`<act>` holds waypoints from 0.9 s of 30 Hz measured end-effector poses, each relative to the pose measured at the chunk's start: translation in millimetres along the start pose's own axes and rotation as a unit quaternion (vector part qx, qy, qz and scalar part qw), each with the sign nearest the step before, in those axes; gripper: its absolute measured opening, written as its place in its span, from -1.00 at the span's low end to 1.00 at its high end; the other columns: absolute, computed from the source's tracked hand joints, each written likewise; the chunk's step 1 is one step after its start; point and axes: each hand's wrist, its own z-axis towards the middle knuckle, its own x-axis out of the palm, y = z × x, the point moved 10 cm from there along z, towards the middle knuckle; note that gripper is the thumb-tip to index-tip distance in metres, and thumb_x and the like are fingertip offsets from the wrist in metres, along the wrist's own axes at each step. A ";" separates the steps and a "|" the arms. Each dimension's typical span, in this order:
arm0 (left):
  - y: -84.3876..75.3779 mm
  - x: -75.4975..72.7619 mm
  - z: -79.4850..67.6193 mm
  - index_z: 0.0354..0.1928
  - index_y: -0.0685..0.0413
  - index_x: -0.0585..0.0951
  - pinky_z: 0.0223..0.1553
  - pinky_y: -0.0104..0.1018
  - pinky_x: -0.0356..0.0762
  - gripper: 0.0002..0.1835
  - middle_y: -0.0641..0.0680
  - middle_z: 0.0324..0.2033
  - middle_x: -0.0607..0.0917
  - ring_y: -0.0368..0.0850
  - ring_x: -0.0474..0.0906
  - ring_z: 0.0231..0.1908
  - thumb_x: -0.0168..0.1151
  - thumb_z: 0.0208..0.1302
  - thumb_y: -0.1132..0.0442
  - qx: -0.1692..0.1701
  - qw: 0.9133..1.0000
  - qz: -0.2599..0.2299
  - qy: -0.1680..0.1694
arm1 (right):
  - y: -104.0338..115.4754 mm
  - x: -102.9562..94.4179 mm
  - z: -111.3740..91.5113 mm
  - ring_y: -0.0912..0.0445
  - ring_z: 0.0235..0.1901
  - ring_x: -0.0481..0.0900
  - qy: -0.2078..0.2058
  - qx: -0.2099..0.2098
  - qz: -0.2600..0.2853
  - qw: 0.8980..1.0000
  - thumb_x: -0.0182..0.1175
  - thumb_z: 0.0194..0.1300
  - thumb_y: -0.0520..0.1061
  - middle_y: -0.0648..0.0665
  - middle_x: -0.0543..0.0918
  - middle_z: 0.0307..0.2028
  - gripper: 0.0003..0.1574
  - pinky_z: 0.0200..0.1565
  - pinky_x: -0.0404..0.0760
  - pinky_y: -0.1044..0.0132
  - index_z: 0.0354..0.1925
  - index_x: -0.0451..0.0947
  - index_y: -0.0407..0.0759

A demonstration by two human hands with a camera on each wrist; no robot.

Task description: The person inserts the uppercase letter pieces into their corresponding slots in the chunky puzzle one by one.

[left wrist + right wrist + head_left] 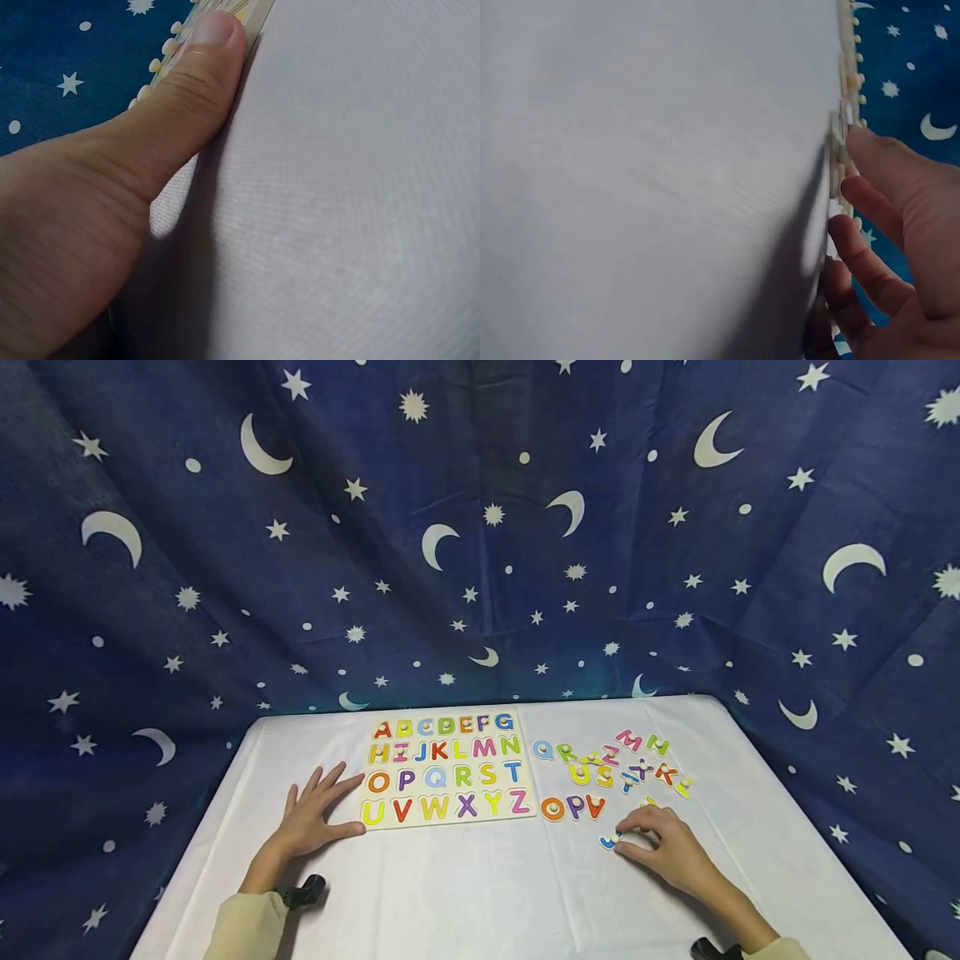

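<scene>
Board: one flat, pale rectangular alphabet puzzle board (501, 779), letters in four rows, lying on the white-cloth-covered counter (450, 893). Knobbed letters sit in the places from A to I; the blue J place (420, 752), second row, shows no knob.

Held piece: one small blue letter J (608, 842) with a pale round knob, at the near edge of the loose letters. Long axis roughly left to right, hook toward the board. Whether it touches the cloth cannot be told.

Right hand (667, 852): thumb and forefinger pinching that J; the nearer hand to it. From here the matching place lies left and farther back, beyond the orange O (552, 810), purple P (576, 807) and red V (595, 807), loose in a row.

Left hand (315, 817): fingers spread, holding nothing, fingertips at the board's left edge, thumb at its near corner; the nearer hand to the board.
</scene>
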 end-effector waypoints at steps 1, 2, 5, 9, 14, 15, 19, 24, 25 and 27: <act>1.1 0.3 -0.1 0.44 -0.11 0.49 0.38 0.58 -0.46 -0.01 0.32 0.54 0.20 0.51 -0.18 0.53 0.58 -0.07 -0.29 -0.001 1.000 0.000 0.000 | 0.7 1.1 -0.6 0.23 -0.25 0.49 -0.004 -0.003 -0.006 1.000 0.66 -0.05 -0.09 0.27 0.66 -0.25 -0.64 -0.22 0.51 0.27 -0.29 0.73 0.21; 2.6 0.8 0.0 0.44 -0.12 0.48 0.38 0.58 -0.47 -0.01 0.32 0.54 0.19 0.51 -0.19 0.53 0.58 -0.07 -0.29 -0.002 1.000 0.001 0.001 | 1.3 1.9 -0.9 0.24 -0.24 0.48 -0.008 -0.004 -0.012 1.000 0.67 -0.06 -0.09 0.28 0.66 -0.25 -0.64 -0.22 0.49 0.25 -0.31 0.73 0.23; 5.9 2.5 0.1 0.44 -0.11 0.48 0.39 0.57 -0.48 0.00 0.32 0.55 0.19 0.50 -0.20 0.54 0.58 -0.07 -0.29 -0.005 1.000 -0.004 0.002 | 3.2 2.2 -0.3 0.24 -0.25 0.45 -0.019 -0.004 -0.017 1.000 0.67 -0.09 -0.12 0.28 0.65 -0.26 -0.63 -0.22 0.43 0.24 -0.35 0.72 0.23; 7.5 3.3 -0.6 0.44 -0.12 0.49 0.39 0.56 -0.50 0.01 0.32 0.55 0.18 0.49 -0.22 0.54 0.59 -0.09 -0.29 -0.010 1.000 -0.009 0.002 | 5.2 2.9 0.8 0.22 -0.27 0.43 -0.022 0.004 -0.016 1.000 0.66 -0.09 -0.13 0.28 0.65 -0.27 -0.64 -0.24 0.40 0.25 -0.37 0.72 0.23; 5.7 1.1 -0.9 0.44 -0.11 0.49 0.39 0.56 -0.50 0.01 0.31 0.55 0.18 0.49 -0.21 0.54 0.59 -0.09 -0.30 -0.012 1.000 -0.005 0.001 | 5.9 4.8 1.9 0.24 -0.28 0.42 -0.025 0.009 -0.018 0.999 0.66 -0.09 -0.16 0.29 0.64 -0.28 -0.65 -0.27 0.39 0.24 -0.41 0.71 0.22; 5.4 0.6 -0.8 0.44 -0.11 0.49 0.39 0.55 -0.49 0.01 0.31 0.55 0.19 0.49 -0.21 0.54 0.58 -0.09 -0.30 -0.011 1.000 -0.004 0.000 | 6.1 5.0 2.4 0.25 -0.28 0.42 -0.025 0.010 -0.018 0.999 0.65 -0.09 -0.17 0.28 0.64 -0.28 -0.65 -0.28 0.39 0.24 -0.41 0.71 0.21; 5.2 1.1 -0.9 0.43 -0.11 0.49 0.40 0.55 -0.49 0.00 0.31 0.55 0.19 0.49 -0.21 0.54 0.58 -0.09 -0.31 -0.009 1.000 -0.004 0.001 | 10.4 3.6 7.8 0.25 -0.26 0.45 -0.016 0.012 -0.015 1.000 0.63 -0.06 -0.22 0.27 0.64 -0.27 -0.64 -0.25 0.48 0.27 -0.43 0.70 0.21; 5.7 1.6 -1.7 0.42 -0.12 0.50 0.39 0.55 -0.49 0.00 0.32 0.54 0.20 0.49 -0.20 0.54 0.59 -0.11 -0.29 -0.010 1.000 -0.005 0.001 | 28.4 4.1 35.3 0.19 -0.19 0.53 -0.004 -0.007 0.007 1.000 0.59 -0.03 -0.30 0.22 0.67 -0.24 -0.62 -0.17 0.56 0.23 -0.37 0.73 0.16; 5.5 1.6 -1.3 0.42 -0.12 0.51 0.39 0.55 -0.49 0.00 0.31 0.54 0.20 0.49 -0.19 0.54 0.59 -0.11 -0.29 -0.009 1.000 -0.004 0.000 | 33.4 5.8 43.6 0.16 -0.17 0.55 -0.002 -0.011 0.016 1.000 0.58 -0.02 -0.31 0.20 0.68 -0.23 -0.63 -0.14 0.57 0.19 -0.35 0.74 0.14; 4.4 1.9 -0.4 0.42 -0.12 0.51 0.39 0.55 -0.49 0.00 0.31 0.54 0.21 0.49 -0.19 0.54 0.59 -0.11 -0.30 -0.007 1.000 -0.006 -0.002 | 43.1 12.1 61.2 0.12 -0.13 0.59 0.003 -0.013 0.032 0.999 0.57 0.01 -0.31 0.18 0.69 -0.22 -0.65 -0.09 0.60 0.13 -0.32 0.75 0.10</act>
